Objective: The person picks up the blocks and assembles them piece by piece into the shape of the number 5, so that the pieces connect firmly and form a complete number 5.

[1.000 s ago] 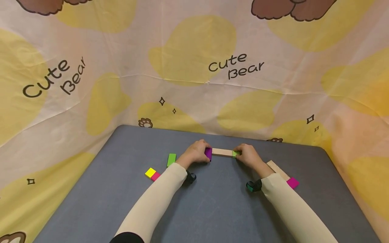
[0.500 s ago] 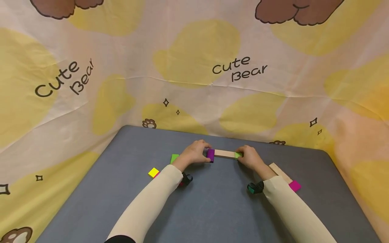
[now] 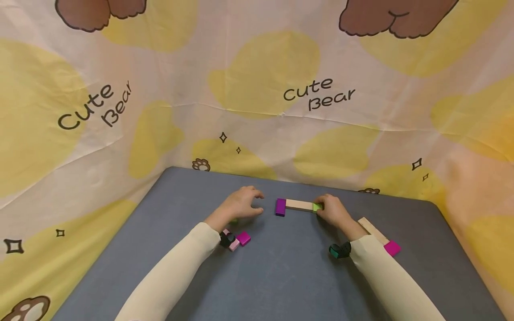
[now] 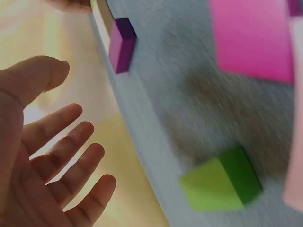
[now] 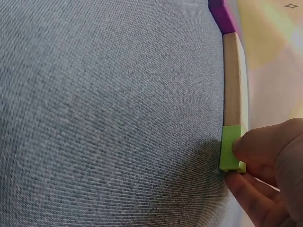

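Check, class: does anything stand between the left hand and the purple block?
Nothing visible: only grey table shows between the left hand and the purple block in the head view. A wooden block lies on that block's other side, toward the right hand.

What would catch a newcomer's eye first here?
Probably the yellow-patched Cute Bear cloth behind the table. Next, lined up near the table's far edge: a purple block, a wooden block and a green block, the last pinched by the right hand. The left hand, open, is left of the purple block.
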A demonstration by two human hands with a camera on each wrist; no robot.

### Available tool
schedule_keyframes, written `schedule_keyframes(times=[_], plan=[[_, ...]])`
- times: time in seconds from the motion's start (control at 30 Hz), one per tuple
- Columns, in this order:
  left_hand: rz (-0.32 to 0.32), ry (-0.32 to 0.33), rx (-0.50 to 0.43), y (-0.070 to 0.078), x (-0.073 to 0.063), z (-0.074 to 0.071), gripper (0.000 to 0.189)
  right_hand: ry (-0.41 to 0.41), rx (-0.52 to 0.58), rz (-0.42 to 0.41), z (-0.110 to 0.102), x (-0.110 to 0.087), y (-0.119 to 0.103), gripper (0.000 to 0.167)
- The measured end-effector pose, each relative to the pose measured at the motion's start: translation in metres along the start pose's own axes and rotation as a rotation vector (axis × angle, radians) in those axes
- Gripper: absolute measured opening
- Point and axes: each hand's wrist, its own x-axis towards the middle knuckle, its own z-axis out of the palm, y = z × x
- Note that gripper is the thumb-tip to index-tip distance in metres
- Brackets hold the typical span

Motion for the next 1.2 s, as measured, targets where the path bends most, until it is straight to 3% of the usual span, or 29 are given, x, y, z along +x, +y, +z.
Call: schedule_keyframes(times=[0.27,0.57,0.8,1.2], plan=[[0.005,-0.024,0.021,-0.022,-0.019,0.002,0.048,0.009,0.006,0.017,0.003,-0.001,0.003,0.024],[-0.034,-0.025,0.027,-0.046,-0.033,0.000,0.053,0.019,0.005,-0.004,0.003,-0.002,0.003,0.025],[-0.048,-0.054,0.048,-0.059,-0.036,0.004,0.052,0.039,-0.018,-0.014,0.004,-0.002,0.001,0.023],[-0.099,-0.076,0.055,-0.065,-0.031,0.006,0.056,0.040,-0.021,-0.004,0.005,0.002,0.004,0.022]])
